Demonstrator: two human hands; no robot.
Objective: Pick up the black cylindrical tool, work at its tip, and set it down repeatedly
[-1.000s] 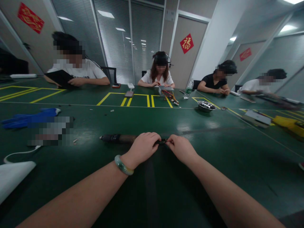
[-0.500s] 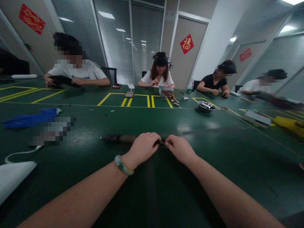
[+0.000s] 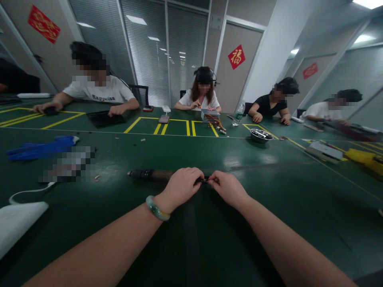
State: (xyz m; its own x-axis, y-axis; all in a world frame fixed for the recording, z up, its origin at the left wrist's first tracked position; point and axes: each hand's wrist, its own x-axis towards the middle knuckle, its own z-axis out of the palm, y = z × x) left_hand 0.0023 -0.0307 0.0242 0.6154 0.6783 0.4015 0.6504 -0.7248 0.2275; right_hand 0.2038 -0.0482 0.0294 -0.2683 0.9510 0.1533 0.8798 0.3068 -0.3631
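Note:
A long dark tool with a brown barrel [image 3: 161,175] lies crosswise on the green table [image 3: 119,223], its narrow tip pointing left. My left hand [image 3: 186,182], with a green bangle at the wrist, is closed over the tool's right end. Just to the right, my right hand [image 3: 224,185] is pinched on a small dark piece at that end, too small to name. The fingertips of both hands nearly meet there.
Blue gloves [image 3: 42,148] and a blurred-out flat object [image 3: 68,163] lie at left. Farther back are a metal bowl [image 3: 261,136], a bottle [image 3: 238,114] and a grey box with wires [image 3: 210,115]. Several people sit across the table.
My hands and the tool keep nearly the same place. The person at back left has lowered a dark flat object onto the table and moved one hand left.

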